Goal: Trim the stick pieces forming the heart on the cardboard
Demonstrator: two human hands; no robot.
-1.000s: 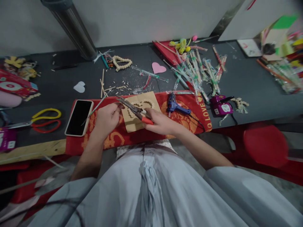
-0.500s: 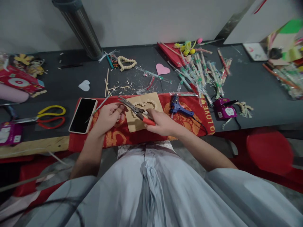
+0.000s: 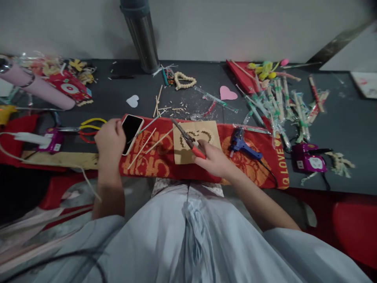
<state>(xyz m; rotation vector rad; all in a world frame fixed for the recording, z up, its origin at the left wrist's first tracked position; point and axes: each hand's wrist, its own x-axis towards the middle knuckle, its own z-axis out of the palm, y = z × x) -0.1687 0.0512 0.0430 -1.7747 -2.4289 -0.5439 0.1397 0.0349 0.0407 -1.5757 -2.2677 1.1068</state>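
Note:
My right hand grips red-handled snips, their dark blades pointing up and left over a brown square card. On the card sits a heart-shaped outline of small beige pieces, partly covered by the hand. My left hand is at the left, between the phone and yellow-and-red-handled scissors. Its fingers look curled, and it covers part of the scissors' handles; anything inside it is hidden. Thin wooden sticks rest on the red towel between my hands.
A blue glue gun lies on the towel at the right. Behind are a beaded heart frame, a pink paper heart, stick offcuts and wrapped stick bundles. A tall dark bottle stands at the back.
My left hand has moved left, away from the snips' tips, to beside the phone and scissors. The sticks on the towel now show. The view has shifted left.

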